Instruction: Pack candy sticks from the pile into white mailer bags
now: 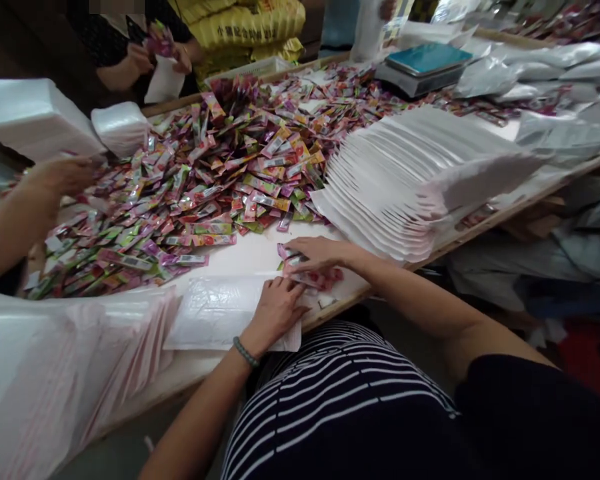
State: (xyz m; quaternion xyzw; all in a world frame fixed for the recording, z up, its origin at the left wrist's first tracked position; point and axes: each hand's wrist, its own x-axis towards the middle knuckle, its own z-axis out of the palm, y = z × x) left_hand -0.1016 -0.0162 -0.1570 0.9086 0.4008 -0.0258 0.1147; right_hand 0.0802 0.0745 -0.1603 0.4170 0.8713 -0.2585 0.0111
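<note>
My left hand (276, 308), with a braided band at the wrist, rests on the right end of a white plastic bag (220, 303) lying flat at the table's front edge. Its fingers reach the bag's mouth, and whether they grip it I cannot make out. Just to the right, my right hand (320, 253) is curled over a small bunch of colourful candy sachets (323, 277) on the tabletop. Beyond both hands spreads a large heap of the same sachets (230, 180).
A fanned stack of white bags (395, 180) lies at right, another stack (80, 360) at front left. Two more bag stacks (35, 117) stand at back left. Behind are a scale (425, 63) and yellow sacks (245, 30). Co-workers' hands (60, 177) work at left and across.
</note>
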